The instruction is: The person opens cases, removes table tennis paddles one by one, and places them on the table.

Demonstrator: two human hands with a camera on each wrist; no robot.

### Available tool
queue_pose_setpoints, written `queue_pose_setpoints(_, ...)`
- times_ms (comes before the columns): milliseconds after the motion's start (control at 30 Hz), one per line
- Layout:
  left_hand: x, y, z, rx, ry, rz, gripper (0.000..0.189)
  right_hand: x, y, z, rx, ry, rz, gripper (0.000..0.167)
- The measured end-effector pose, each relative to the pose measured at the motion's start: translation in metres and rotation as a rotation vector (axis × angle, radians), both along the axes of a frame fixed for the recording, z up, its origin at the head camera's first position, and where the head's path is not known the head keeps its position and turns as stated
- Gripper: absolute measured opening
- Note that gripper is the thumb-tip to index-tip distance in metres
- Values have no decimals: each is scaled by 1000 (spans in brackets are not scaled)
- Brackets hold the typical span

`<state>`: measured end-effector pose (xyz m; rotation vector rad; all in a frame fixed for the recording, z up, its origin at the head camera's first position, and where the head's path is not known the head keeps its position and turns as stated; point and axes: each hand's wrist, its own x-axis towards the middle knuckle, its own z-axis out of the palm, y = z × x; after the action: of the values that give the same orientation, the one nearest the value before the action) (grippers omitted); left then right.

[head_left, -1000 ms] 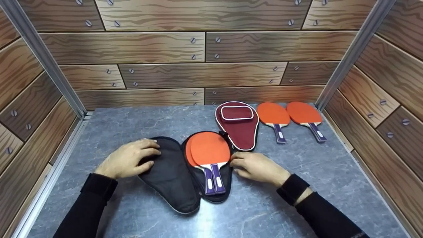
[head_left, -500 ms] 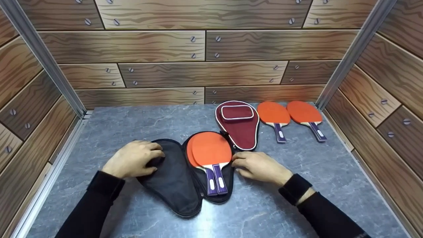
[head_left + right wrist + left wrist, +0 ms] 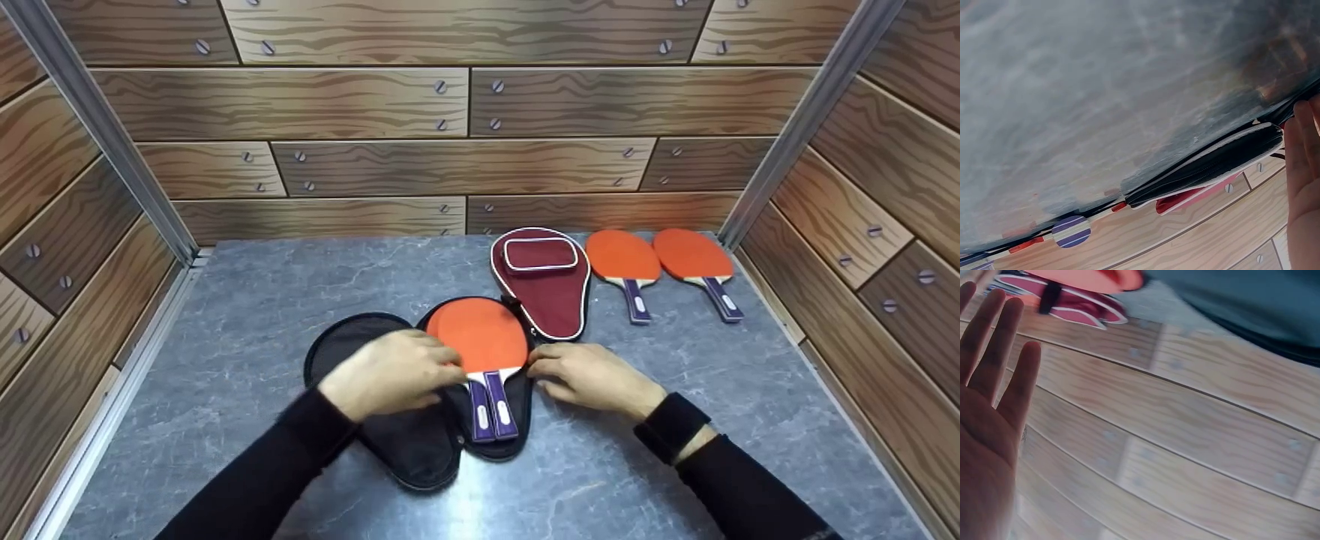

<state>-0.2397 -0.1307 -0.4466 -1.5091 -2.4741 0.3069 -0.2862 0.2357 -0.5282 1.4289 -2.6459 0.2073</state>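
An unzipped black paddle case (image 3: pixel 416 450) lies spread on the table in the head view, its lid folded out to the left. Two orange table tennis paddles (image 3: pixel 486 334) overlap in the right half, purple handles toward me. My left hand (image 3: pixel 394 371) is over the case's fold, fingertips at the left side of the paddles; in the left wrist view its fingers (image 3: pixel 1022 382) are straight. Whether it touches a paddle is hidden. My right hand (image 3: pixel 596 379) touches the case's right rim with its fingertips; the right wrist view shows these fingers (image 3: pixel 1300 146) extended.
Behind the black case lies a maroon paddle case (image 3: pixel 551 296) with white piping. To its right, two more orange paddles (image 3: pixel 622 255) lie flat near the back wall. Wood-patterned walls (image 3: pixel 360 169) enclose the grey table (image 3: pixel 255 300) at the back and sides.
My left hand has moved right, from the outer edge of the lid to the left side of the paddles, uncovering the lid's far end. My right hand has stayed at the case's rim.
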Motion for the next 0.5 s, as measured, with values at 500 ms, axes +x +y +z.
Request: queue_pose_setpoints(500,19,70,-26,-76,309,-204,20,-1,1,0,-12,-12,-4,21)
